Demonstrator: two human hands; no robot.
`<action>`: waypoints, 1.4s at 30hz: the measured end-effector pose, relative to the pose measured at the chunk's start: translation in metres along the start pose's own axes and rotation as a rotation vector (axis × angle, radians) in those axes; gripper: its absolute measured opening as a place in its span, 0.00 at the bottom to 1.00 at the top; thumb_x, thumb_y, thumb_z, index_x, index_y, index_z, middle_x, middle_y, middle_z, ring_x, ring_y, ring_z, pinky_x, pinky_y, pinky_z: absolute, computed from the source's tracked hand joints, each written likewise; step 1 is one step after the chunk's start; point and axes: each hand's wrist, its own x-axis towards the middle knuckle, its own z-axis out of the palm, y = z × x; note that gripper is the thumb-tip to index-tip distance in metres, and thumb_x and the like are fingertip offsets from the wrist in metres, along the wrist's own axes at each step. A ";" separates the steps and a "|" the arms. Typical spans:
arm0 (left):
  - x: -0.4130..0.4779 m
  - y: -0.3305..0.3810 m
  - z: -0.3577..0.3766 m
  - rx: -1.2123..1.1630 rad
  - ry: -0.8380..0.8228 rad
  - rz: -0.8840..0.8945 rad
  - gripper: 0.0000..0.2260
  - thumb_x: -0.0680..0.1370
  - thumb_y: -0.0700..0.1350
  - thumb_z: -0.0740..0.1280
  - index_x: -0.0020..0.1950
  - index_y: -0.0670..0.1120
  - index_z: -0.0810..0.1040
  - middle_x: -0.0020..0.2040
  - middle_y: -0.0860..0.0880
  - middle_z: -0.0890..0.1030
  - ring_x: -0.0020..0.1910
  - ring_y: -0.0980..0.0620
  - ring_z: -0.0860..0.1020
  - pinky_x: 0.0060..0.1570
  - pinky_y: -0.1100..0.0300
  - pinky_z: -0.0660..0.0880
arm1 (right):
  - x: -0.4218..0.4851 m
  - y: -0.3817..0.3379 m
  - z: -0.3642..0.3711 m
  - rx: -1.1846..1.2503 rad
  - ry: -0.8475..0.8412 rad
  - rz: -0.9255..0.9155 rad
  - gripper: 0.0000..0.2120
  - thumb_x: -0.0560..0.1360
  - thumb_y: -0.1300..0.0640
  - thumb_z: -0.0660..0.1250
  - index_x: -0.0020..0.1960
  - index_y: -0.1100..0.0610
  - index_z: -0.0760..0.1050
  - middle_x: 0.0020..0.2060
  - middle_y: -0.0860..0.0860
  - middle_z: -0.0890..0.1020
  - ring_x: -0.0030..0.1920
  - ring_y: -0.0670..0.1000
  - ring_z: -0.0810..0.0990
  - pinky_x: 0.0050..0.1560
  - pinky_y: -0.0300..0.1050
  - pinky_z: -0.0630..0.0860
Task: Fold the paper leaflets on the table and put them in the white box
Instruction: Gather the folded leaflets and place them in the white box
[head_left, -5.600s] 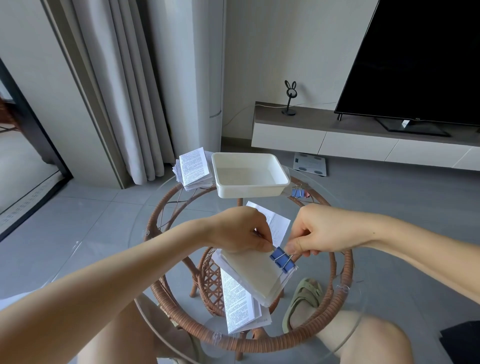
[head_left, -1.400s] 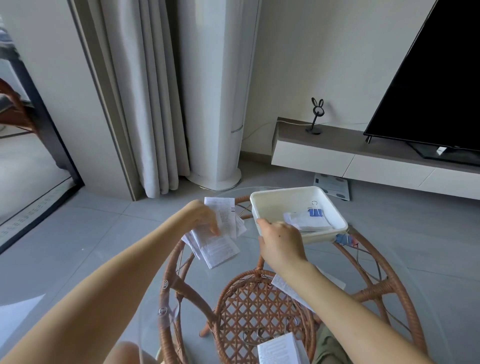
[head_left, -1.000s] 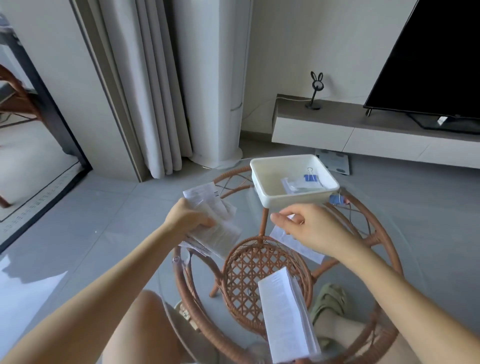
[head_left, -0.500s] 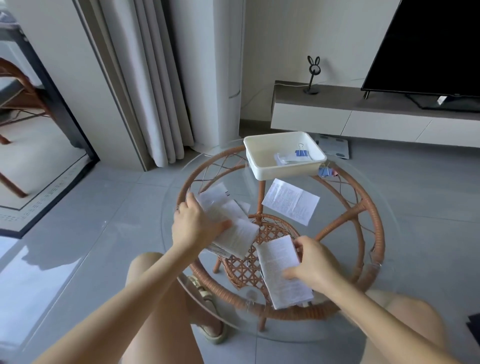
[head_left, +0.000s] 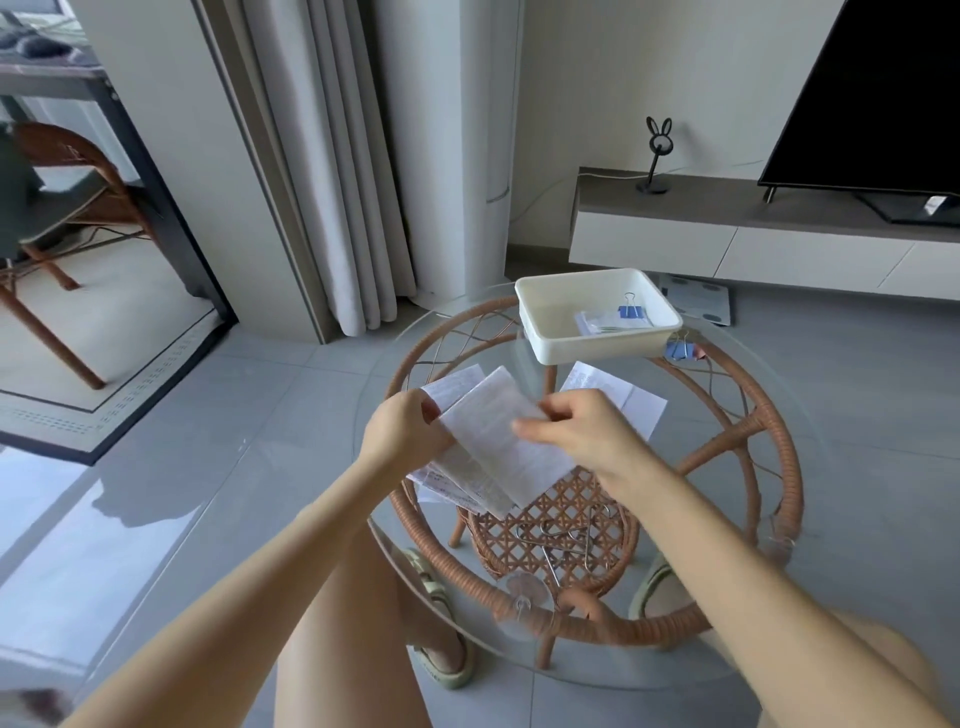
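Left hand (head_left: 400, 436): fingers curled round the left edge of the leaflet stack (head_left: 457, 475), thin, creased, printed paper.
Right hand (head_left: 582, 431): pinches the top leaflet (head_left: 506, 441), a long folded rectangle, at its far right edge. Fingers are a bit blurry tho.
White box (head_left: 597, 349): smooth plastic with rounded corners, beyond the right hand on the glass-and-rattan table (head_left: 787, 447). A paper bundle (head_left: 605, 322) with a blue binder clip (head_left: 628, 312) lies inside.
Loose leaflet (head_left: 639, 405): flat on the glass just behind the right hand.
Changed: half a sec ago the right hand held its leaflet apart, nearer the body. Now it's on the stack.

TV (head_left: 883, 93) on console (head_left: 701, 208) | rabbit-eared stand (head_left: 658, 150) | curtain (head_left: 337, 182) | chair (head_left: 67, 187) | scale (head_left: 698, 306) on floor
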 end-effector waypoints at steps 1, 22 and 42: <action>0.002 0.000 -0.004 -0.076 -0.005 -0.031 0.05 0.74 0.36 0.65 0.44 0.45 0.76 0.35 0.52 0.74 0.36 0.49 0.73 0.37 0.57 0.74 | 0.010 0.002 0.013 -0.079 0.000 -0.004 0.09 0.70 0.57 0.74 0.44 0.63 0.80 0.41 0.55 0.83 0.42 0.49 0.78 0.49 0.46 0.76; 0.027 0.007 0.001 -0.427 -0.121 0.003 0.07 0.78 0.36 0.65 0.53 0.38 0.81 0.45 0.45 0.84 0.42 0.49 0.82 0.45 0.60 0.80 | 0.036 -0.002 -0.079 -0.263 0.163 0.102 0.05 0.72 0.67 0.69 0.40 0.60 0.77 0.35 0.50 0.79 0.35 0.48 0.77 0.29 0.39 0.70; 0.025 0.002 0.018 0.114 0.154 0.086 0.46 0.67 0.49 0.77 0.77 0.51 0.52 0.66 0.44 0.69 0.64 0.44 0.66 0.64 0.52 0.62 | 0.044 0.015 -0.081 0.070 0.188 0.195 0.08 0.69 0.69 0.71 0.47 0.62 0.77 0.46 0.57 0.82 0.44 0.54 0.81 0.39 0.47 0.77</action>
